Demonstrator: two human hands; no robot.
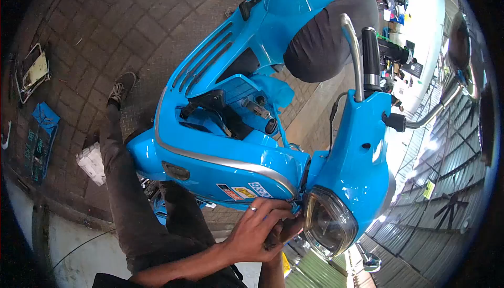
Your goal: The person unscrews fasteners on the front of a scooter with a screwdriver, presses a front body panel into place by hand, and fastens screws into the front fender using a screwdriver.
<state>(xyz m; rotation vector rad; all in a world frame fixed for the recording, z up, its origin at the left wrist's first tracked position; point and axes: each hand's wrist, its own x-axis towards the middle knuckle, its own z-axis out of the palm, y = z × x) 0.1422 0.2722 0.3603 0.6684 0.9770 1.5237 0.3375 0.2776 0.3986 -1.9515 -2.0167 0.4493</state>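
Note:
A glossy blue scooter (226, 164) fills the middle, appearing turned sideways. My left hand (258, 229), with a ring on one finger, has its fingers bent at the body panel's lower edge, just below three stickers (243, 192) and beside the clear headlight (329, 222). Whatever lies between those fingers is too hidden to name. Close behind it, my right hand (287, 231) reaches up from the bottom to the same edge; my left hand and the shadow cover most of its fingers. An opening in the blue body shows dark parts and a lock-like metal piece (255, 108).
A black handlebar grip (371, 59), a metal bar and mirrors (460, 41) stick out at right. A dark rounded form (333, 38) sits above the body. Brick paving (84, 36) bears a metal frame (32, 72), a blue piece (46, 116) and a white bundle (91, 163).

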